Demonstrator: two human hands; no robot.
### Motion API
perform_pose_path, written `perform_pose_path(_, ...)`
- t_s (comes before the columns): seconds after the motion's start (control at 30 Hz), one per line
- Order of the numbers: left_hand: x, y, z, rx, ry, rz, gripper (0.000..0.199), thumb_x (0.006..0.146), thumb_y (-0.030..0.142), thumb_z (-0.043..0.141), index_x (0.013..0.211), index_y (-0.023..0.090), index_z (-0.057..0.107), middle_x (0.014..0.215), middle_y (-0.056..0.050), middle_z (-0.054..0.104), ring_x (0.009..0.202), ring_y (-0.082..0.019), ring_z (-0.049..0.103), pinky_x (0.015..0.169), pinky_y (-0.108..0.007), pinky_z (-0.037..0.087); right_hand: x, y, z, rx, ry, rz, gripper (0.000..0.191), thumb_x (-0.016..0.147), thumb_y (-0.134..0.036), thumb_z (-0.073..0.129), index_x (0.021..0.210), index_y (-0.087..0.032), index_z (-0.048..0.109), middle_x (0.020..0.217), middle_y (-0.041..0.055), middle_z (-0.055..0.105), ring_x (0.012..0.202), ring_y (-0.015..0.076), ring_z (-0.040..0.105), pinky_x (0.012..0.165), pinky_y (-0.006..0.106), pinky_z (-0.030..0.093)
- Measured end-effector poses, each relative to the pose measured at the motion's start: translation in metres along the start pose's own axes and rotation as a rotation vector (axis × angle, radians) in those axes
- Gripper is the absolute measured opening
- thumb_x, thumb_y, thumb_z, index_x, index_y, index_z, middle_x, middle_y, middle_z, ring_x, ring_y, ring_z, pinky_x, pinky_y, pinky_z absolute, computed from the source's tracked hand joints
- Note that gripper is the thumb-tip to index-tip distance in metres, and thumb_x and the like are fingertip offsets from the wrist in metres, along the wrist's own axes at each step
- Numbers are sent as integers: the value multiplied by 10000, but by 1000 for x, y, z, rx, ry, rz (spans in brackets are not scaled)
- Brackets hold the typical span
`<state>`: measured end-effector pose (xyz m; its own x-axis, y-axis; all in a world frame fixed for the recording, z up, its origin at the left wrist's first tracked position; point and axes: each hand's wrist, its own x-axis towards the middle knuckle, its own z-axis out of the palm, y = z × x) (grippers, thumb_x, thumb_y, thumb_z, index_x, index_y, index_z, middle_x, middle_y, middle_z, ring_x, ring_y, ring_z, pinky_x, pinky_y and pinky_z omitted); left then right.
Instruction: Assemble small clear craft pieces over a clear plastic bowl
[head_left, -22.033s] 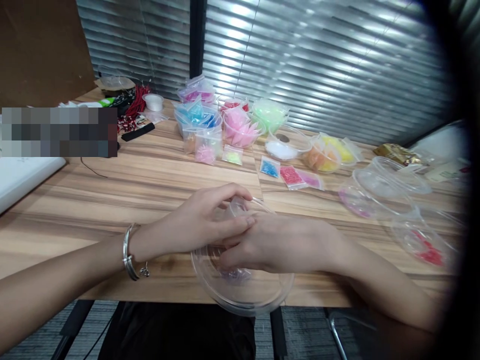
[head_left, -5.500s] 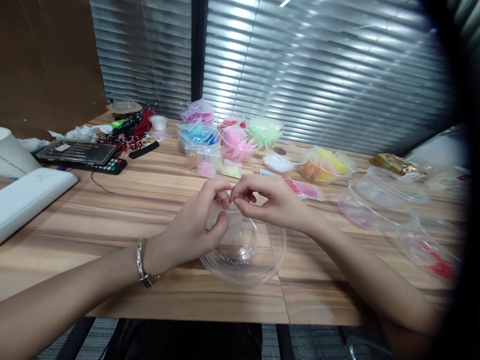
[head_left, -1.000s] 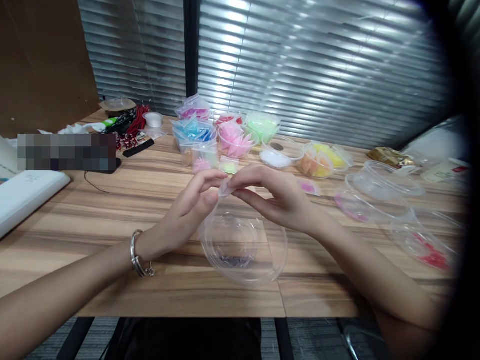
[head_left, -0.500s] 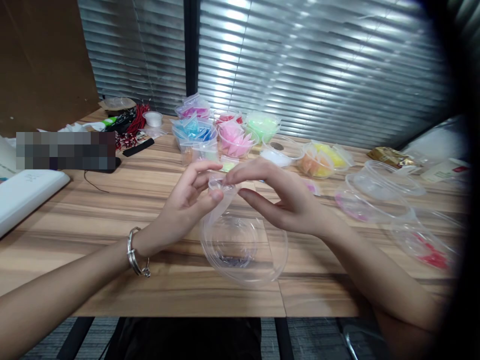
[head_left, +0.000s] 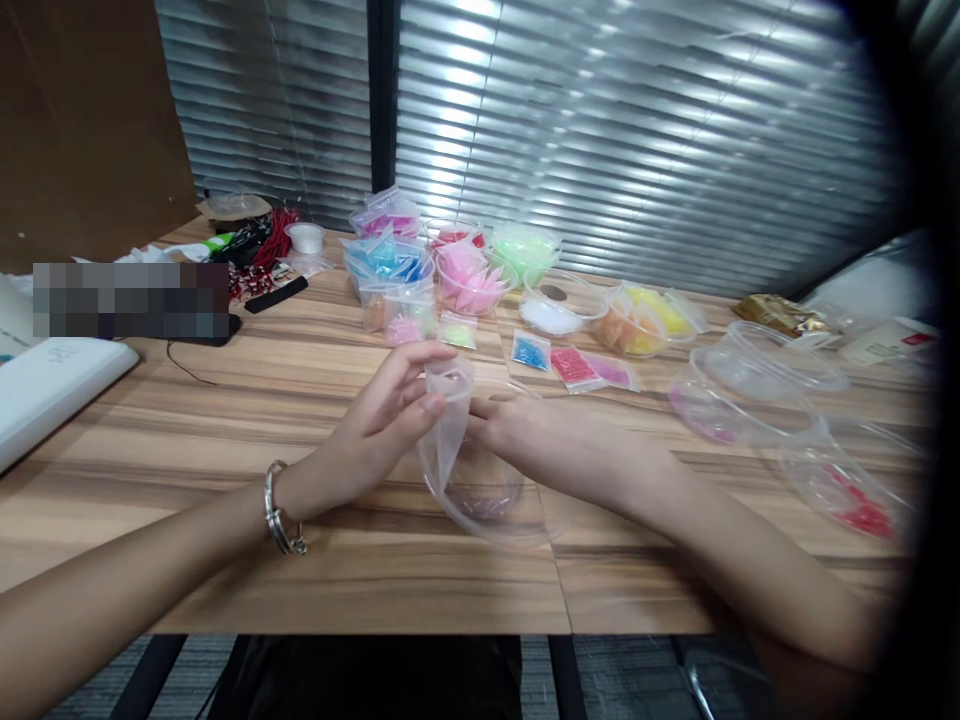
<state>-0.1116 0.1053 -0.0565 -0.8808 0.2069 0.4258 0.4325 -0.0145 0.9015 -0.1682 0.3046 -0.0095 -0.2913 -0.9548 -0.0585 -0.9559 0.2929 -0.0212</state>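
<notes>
My left hand [head_left: 382, 412] pinches a small clear plastic bag [head_left: 448, 425] between thumb and fingers. The bag hangs upright, its wide end uppermost and its narrow end down near the bowl. Beneath it is a clear plastic bowl [head_left: 491, 530] with some small dark bits in its bottom. My right hand [head_left: 517, 432] is over the bowl, just right of the bag. Its fingers are curled downward and close together, the tips partly hidden behind the bag. What they hold, if anything, does not show.
Filled bags of blue beads [head_left: 531, 351], red beads [head_left: 574, 367] and yellow-green beads [head_left: 457, 331] lie beyond my hands. Tubs of coloured packets, including pink ones [head_left: 471, 282], line the back. Clear bowls [head_left: 757, 400] stand at right, a white device [head_left: 67, 385] at left.
My right hand has moved down from the bag's top to over the bowl, its fingers now curled. The bowl has shifted slightly away. My left hand still holds the bag, now seen more upright.
</notes>
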Motion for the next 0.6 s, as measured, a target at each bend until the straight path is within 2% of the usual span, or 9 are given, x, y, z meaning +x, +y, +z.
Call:
perform_pose_path(0.07,0,0,1,28,16,18,363,939,403,506,1272,262,471,1269,-91,560,1081,-148,628,890,-246,569,4,1,3,-6,-21,14,267,923,-28,437,1038,-100,668,984,100,683,802,168,662,733,294,520)
perform_pose_path(0.23,0,-2,0,60,31,22,362,944,409,491,1272,258,469,1236,-90,574,1048,-151,624,852,-259,572,8,13,9,164,8,2,272,986,-152,415,1061,-119,675,982,97,683,905,175,657,817,318,520)
perform_pose_path(0.43,0,-1,1,88,38,20,362,945,410,487,1266,244,473,1176,-84,593,1031,-159,616,864,-286,558,8,17,12,250,19,30,291,1002,-199,404,1047,-138,686,980,78,684,895,155,652,832,300,512)
perform_pose_path(0.6,-1,-1,2,65,50,8,359,953,392,478,1272,227,468,1246,-86,561,1114,-172,584,908,-276,529,8,15,8,249,-57,48,344,1017,-217,348,1078,-135,677,1017,88,676,917,163,636,849,306,496)
